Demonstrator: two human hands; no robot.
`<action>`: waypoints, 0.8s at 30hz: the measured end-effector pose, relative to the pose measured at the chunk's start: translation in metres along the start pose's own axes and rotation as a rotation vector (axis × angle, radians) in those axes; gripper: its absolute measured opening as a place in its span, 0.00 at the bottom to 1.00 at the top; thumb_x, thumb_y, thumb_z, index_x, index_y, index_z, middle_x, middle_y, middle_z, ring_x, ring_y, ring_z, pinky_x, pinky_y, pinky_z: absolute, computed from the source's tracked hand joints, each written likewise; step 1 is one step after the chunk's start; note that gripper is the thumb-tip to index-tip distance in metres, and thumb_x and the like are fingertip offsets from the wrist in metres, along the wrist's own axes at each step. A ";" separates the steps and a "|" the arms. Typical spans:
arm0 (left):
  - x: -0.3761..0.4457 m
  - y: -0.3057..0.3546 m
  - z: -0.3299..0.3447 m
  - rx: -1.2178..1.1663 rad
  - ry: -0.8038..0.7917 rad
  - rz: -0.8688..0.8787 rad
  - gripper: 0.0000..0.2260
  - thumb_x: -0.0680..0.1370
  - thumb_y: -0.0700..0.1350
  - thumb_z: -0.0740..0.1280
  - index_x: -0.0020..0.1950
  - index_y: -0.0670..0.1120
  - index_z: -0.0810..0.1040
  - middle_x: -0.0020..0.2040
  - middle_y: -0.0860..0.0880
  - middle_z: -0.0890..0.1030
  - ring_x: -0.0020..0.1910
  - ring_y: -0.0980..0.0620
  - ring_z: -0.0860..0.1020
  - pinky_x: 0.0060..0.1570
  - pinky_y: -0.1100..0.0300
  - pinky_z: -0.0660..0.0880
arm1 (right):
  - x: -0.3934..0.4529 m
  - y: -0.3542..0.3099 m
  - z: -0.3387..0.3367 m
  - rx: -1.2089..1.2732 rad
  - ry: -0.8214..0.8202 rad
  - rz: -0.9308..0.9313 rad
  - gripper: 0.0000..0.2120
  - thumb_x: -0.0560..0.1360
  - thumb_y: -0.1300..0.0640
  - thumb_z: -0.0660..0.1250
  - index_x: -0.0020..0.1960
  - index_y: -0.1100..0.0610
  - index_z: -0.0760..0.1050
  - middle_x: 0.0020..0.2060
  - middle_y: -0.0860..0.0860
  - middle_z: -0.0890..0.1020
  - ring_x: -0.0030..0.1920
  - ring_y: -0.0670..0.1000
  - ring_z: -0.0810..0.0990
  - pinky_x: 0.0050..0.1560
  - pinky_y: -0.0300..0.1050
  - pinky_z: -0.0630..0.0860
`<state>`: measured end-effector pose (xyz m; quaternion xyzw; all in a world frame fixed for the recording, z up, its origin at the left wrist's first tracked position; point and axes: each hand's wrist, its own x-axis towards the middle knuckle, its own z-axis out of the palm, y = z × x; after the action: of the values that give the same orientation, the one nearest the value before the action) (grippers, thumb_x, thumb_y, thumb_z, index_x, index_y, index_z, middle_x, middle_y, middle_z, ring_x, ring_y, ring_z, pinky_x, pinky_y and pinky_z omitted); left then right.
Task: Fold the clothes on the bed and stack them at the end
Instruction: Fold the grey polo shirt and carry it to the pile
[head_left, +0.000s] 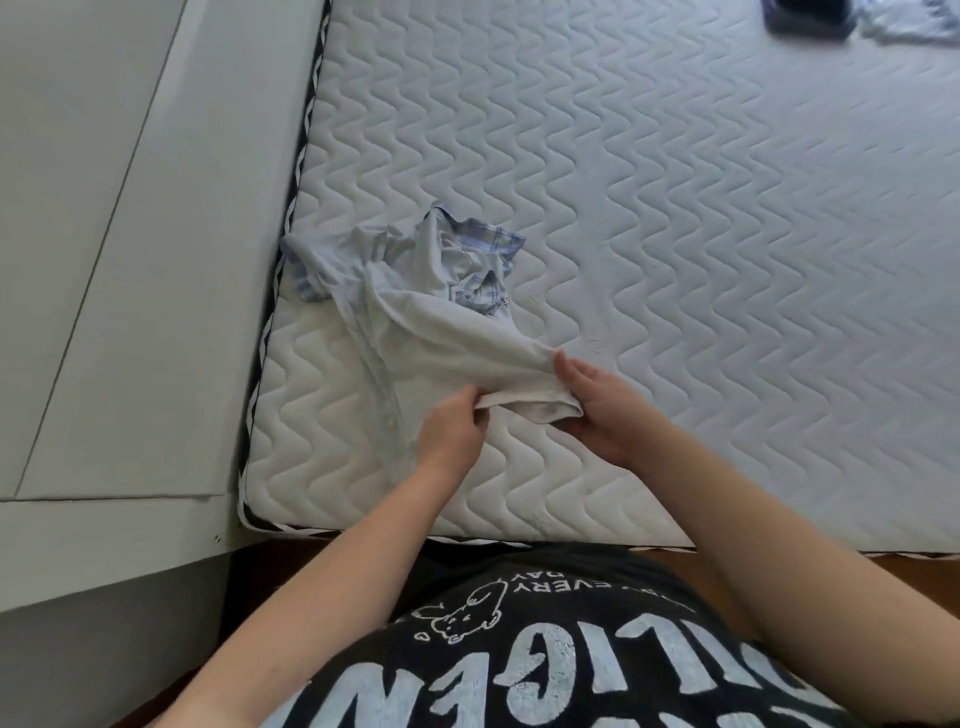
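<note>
From the head view, a pale shirt (415, 312) with blue plaid trim at collar and cuffs lies crumpled near the left corner of the bed (675, 208), close to its near end. Both hands work at one end of it, probably a sleeve or hem. The left hand (452, 431) has its grip closed on the fabric, fingers curled over a bunched fold. The right hand (602, 410) holds the same end from the other side, thumb on top and fingers beneath, so its grip is also closed on the cloth. The rest of the shirt trails away toward the collar, twisted and unflattened.

What could go wrong: the garment lies just beside the mattress edge, so a pull toward the left may drag part of it into the gap by the pale panel (104, 260) alongside. With the body still twisted, folding now would likely trap creases or leave a lopsided bundle; it needs spreading flat first, I judge.

The bed shows a bare white quilted mattress with a wavy stitch pattern and dark-and-white edging. At the far right top sit a dark object (808, 18) and some light blue cloth (909, 23), too cropped to identify. A strip of wooden floor (883, 564) shows below the mattress.
</note>
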<state>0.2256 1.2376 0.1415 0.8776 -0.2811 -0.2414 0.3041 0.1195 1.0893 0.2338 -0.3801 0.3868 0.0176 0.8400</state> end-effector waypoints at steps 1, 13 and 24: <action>0.000 0.001 -0.002 -0.019 0.007 -0.014 0.07 0.78 0.42 0.65 0.55 0.46 0.80 0.48 0.43 0.83 0.49 0.40 0.79 0.43 0.51 0.72 | -0.001 -0.003 -0.006 -0.053 0.004 -0.014 0.15 0.80 0.56 0.63 0.63 0.62 0.74 0.49 0.56 0.82 0.46 0.51 0.82 0.45 0.42 0.81; -0.010 -0.040 -0.070 -0.003 0.059 0.165 0.04 0.74 0.35 0.72 0.48 0.41 0.84 0.43 0.45 0.83 0.43 0.47 0.80 0.46 0.57 0.72 | 0.024 0.003 -0.042 -1.008 0.268 -0.158 0.04 0.79 0.56 0.67 0.50 0.50 0.80 0.38 0.49 0.82 0.37 0.47 0.78 0.36 0.36 0.70; -0.016 -0.052 -0.084 -0.033 0.285 -0.107 0.11 0.84 0.53 0.55 0.44 0.51 0.68 0.33 0.54 0.74 0.36 0.46 0.76 0.34 0.51 0.69 | 0.056 -0.004 -0.012 -1.007 -0.034 -0.165 0.08 0.73 0.52 0.74 0.50 0.45 0.78 0.31 0.48 0.83 0.31 0.45 0.83 0.38 0.35 0.77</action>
<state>0.2820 1.3148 0.1691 0.9117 -0.1838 -0.1348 0.3418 0.1525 1.0643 0.1942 -0.7668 0.2854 0.1416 0.5572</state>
